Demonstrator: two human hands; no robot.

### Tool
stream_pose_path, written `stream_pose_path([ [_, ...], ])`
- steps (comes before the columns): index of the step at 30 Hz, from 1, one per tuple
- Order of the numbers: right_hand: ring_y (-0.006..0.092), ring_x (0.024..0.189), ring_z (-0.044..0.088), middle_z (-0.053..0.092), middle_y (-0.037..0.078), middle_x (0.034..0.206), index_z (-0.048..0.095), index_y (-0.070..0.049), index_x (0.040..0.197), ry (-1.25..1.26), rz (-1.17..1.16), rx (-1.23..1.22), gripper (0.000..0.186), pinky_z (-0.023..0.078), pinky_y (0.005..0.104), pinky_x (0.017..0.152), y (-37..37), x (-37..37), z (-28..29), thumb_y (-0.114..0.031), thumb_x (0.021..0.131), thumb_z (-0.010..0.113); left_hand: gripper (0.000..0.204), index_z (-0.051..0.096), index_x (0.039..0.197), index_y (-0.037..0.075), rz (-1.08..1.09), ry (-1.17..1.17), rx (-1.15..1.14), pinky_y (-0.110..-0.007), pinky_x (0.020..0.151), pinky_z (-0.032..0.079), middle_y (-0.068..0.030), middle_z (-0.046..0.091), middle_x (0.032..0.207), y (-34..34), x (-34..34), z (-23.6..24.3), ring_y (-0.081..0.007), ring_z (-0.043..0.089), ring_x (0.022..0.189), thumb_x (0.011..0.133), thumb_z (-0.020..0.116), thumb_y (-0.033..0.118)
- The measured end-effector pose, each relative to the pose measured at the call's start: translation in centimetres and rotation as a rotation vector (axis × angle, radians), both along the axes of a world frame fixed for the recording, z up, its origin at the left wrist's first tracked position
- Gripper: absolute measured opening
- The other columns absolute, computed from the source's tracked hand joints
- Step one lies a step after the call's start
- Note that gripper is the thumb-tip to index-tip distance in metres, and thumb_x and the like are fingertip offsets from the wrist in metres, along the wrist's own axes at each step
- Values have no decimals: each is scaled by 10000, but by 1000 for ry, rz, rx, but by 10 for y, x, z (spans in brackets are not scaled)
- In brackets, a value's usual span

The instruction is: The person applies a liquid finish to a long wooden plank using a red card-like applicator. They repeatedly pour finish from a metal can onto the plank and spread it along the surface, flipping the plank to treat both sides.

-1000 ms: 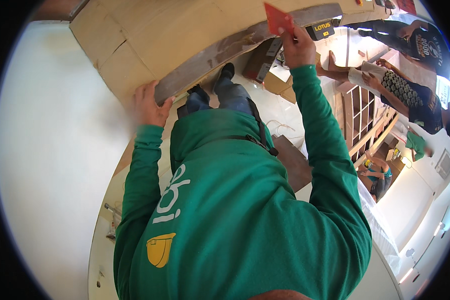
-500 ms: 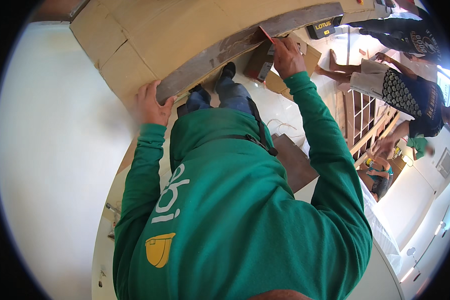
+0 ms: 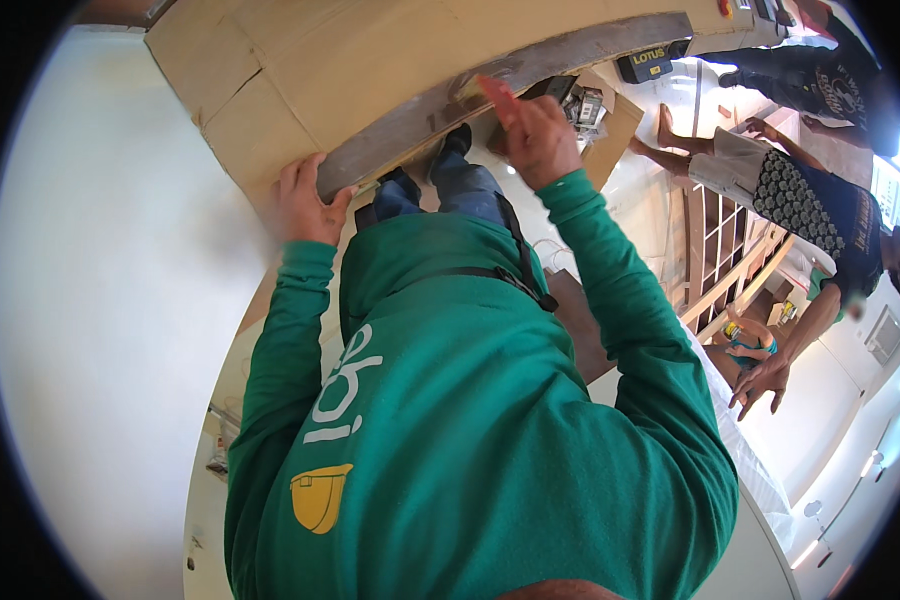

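A red scraper (image 3: 498, 98), flat and thin, is pinched in my right hand (image 3: 542, 142). Its tip is on or just over a smeared, yellowish-brown patch on a grey-brown strip (image 3: 410, 128). The strip runs along the near edge of a tan, cardboard-like surface (image 3: 340, 60) and looks bent in this view. At the strip's left end, my left hand (image 3: 308, 203) grips its edge, thumb on the near side and fingers on top. Part of the scraper is hidden by my right fingers.
Below the strip, an open cardboard box (image 3: 610, 130) with small packets stands on the floor near my feet. A black and yellow case (image 3: 648, 64) is beyond it. A white panel (image 3: 120, 270) rises at left. Several people are at right, one person's hand (image 3: 762, 385) reaching out.
My right hand has moved left along the strip, turning the scraper so its flat red face shows. The box's contents have come into view. My left hand has stayed put.
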State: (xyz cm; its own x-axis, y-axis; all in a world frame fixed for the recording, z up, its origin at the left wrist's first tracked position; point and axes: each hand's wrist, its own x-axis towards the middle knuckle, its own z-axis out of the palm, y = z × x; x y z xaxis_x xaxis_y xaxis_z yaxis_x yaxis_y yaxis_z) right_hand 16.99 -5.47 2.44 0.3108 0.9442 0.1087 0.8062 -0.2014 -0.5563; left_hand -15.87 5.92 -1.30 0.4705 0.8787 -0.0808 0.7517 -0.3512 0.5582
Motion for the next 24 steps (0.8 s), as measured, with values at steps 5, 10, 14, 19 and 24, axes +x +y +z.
stream_pose_path([
  [5, 469, 858, 626, 630, 250, 914, 628, -8, 888, -171, -100, -29, 117, 512, 555, 771, 0, 49, -5, -118, 925, 635, 656, 671, 1319, 109, -15, -43, -8, -474, 975, 495, -126, 612, 1286, -1, -3, 2, -385, 574, 1117, 726, 922, 235],
  [10, 469, 906, 637, 633, 255, 937, 653, -12, 947, -175, -133, -136, 95, 540, 546, 804, -1, 64, -18, -94, 902, 635, 666, 670, 1324, 111, -15, -29, 13, -473, 968, 496, -122, 610, 1288, -10, -6, 5, -377, 576, 1108, 723, 927, 236],
  [14, 467, 913, 644, 640, 253, 954, 656, 6, 951, -138, -98, -148, 121, 554, 541, 819, 4, 49, -18, -105, 918, 620, 656, 682, 1301, 105, 12, -19, -15, -471, 1021, 479, -124, 625, 1256, -12, -3, 9, -361, 596, 1153, 708, 943, 207],
  [19, 458, 917, 649, 636, 246, 970, 647, 16, 947, -65, 1, -153, 112, 562, 530, 827, 9, 23, -17, -83, 904, 622, 654, 682, 1302, 106, 9, -36, -16, -474, 1017, 479, -121, 626, 1256, -12, -4, 5, -361, 591, 1157, 711, 943, 207],
  [24, 458, 862, 641, 616, 240, 953, 621, 1, 952, -31, 67, -126, 89, 558, 520, 766, 12, 3, -12, -67, 896, 614, 665, 687, 1303, 108, 13, 3, -9, -469, 1003, 480, -123, 633, 1253, -11, -2, 13, -361, 592, 1128, 705, 949, 232],
])
